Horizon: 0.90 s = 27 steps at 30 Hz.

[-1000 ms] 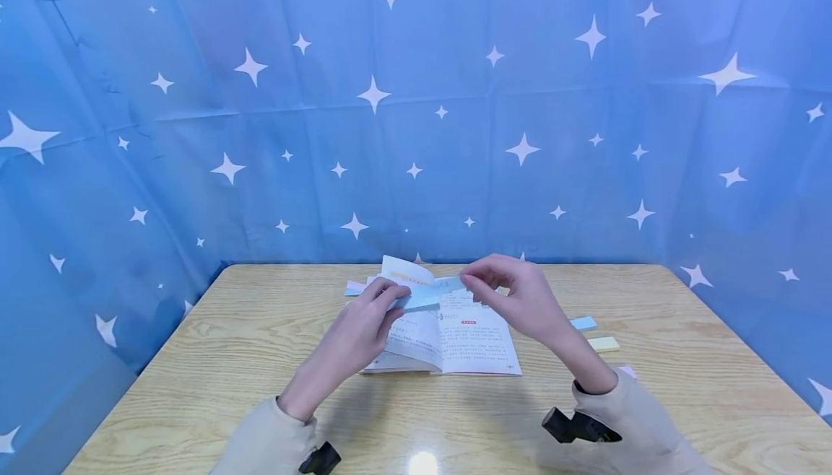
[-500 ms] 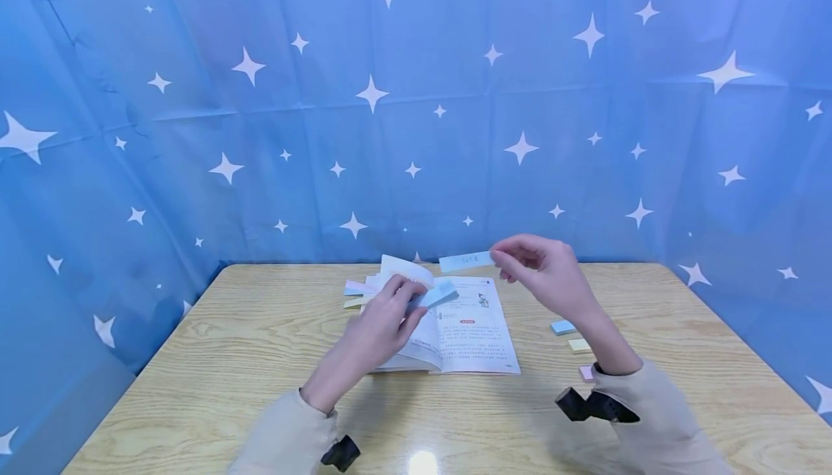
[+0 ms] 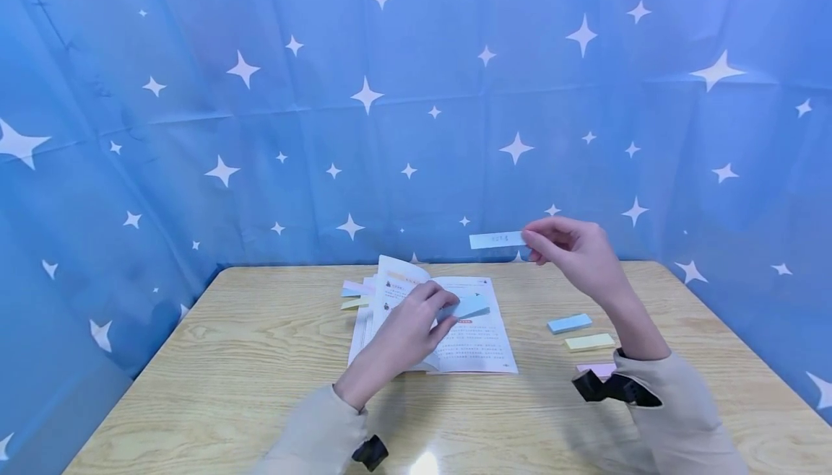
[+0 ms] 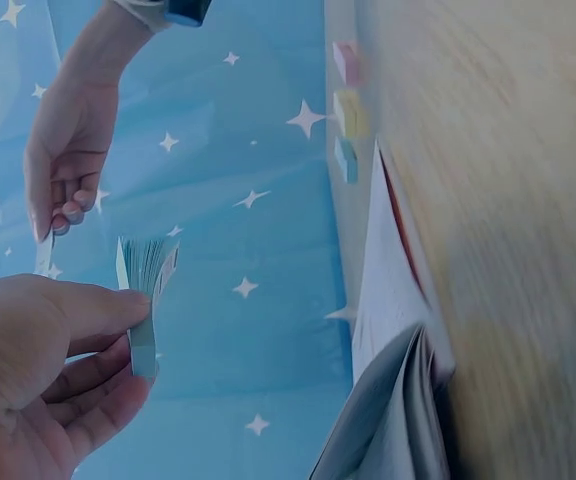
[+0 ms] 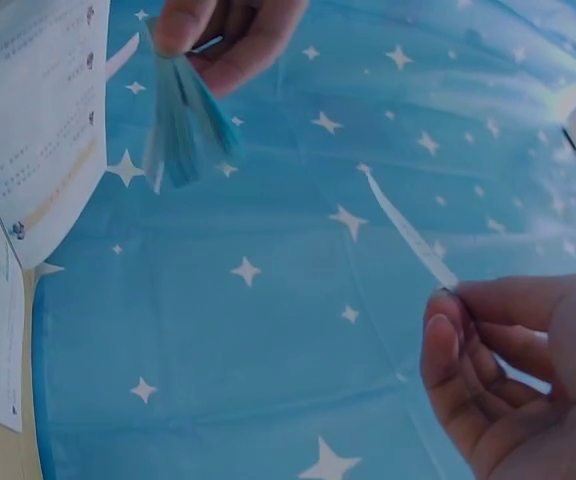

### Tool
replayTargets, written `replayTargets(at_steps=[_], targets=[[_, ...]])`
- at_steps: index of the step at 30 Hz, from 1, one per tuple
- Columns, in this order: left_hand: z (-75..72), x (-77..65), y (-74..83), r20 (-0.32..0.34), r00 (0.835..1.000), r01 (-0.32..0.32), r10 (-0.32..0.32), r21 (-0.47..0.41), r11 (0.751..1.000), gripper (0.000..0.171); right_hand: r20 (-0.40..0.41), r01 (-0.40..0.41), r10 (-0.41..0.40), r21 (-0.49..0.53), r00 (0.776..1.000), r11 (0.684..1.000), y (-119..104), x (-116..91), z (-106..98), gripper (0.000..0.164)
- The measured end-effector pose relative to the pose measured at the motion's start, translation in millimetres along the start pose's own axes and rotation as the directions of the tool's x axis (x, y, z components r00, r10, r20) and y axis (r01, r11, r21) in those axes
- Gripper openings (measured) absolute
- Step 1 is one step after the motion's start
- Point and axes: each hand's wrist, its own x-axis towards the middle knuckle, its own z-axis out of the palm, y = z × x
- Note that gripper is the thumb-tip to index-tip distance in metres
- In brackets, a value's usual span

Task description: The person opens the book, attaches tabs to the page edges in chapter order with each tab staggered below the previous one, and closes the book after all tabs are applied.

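Observation:
Above the open book, my left hand pinches a pad of blue sticky notes at one end. In the right wrist view the free ends of the pad fan apart. Raised to the right and higher, my right hand pinches one end of a single pale blue sticky note, which has small handwriting on it. This note is apart from the pad and slightly curved. The left wrist view shows my left hand with its thumb pressed on the pad.
Blue, yellow and pink sticky note pads lie in a row right of the book. Pink and yellow tabs stick out from the book's left edge. A starry blue curtain hangs behind the wooden table.
The right hand has pulled a single note off the blue pad and moved up and right with it. The left hand has shifted right over the book, still pinching the pad.

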Motion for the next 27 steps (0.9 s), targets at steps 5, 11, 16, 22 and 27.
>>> replayTargets(at_steps=[5,11,16,22,27], targets=[[12.7,6.1,6.0,0.053,0.999,-0.009,0.010,-0.021,1.000,0.019,0.012,-0.045,0.045,0.027,0.999,0.999,5,0,-13,0.020],[27.0,16.3,16.0,0.100,0.994,-0.031,0.032,-0.009,0.999,0.018,-0.012,-0.093,0.094,0.040,0.996,0.995,13,-1,-27,0.023],[40.5,25.9,25.0,0.127,0.990,-0.064,0.063,0.008,0.998,0.015,-0.027,-0.130,0.131,0.036,0.991,0.991,21,-1,-35,0.026],[58.4,34.8,36.0,0.169,0.981,-0.102,0.095,0.032,0.994,0.015,-0.049,-0.182,0.183,0.027,0.982,0.983,31,-1,-48,0.032],[72.4,40.2,45.4,0.209,0.969,-0.141,0.133,0.024,0.990,0.016,-0.063,-0.250,0.250,-0.003,0.966,0.968,38,-3,-62,0.042]])
